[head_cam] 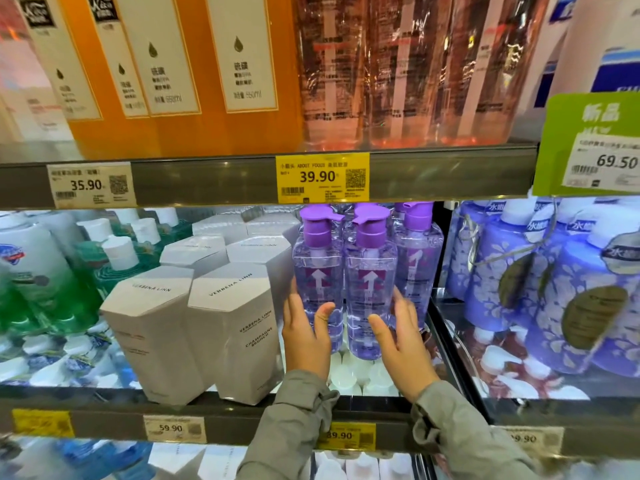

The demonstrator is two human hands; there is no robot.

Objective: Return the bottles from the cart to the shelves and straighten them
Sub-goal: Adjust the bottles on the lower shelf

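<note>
**Desk:** What's on the feed? Give me counts.

**Me:** I count three purple bottles in full on the middle shelf point(104, 424). The left bottle point(317, 271) and the mid bottle point(369, 282) stand side by side. The rear bottle point(417, 251) is behind them to the right. All three are upright. More purple caps point(365, 205) show behind, cut off by the rail point(207, 181) above, so I can't give a total.

**Desk:** Hands?

**Me:** Two. The left hand point(306, 336) wraps the left bottle, thumb across the front and fingers round its left side. The right hand point(401, 337) clasps the mid bottle the same way, though I see its fingers only as a blur.

**Desk:** And nearby?

**Me:** At least six grey boxes point(235, 327) sit just left of the bottles. I read four white labels on the orange bottles point(214, 126) above, whose tops are cut off. The yellow tag point(322, 176) reads 39.90. A lower tag is partly behind the left sleeve point(287, 427).
</note>
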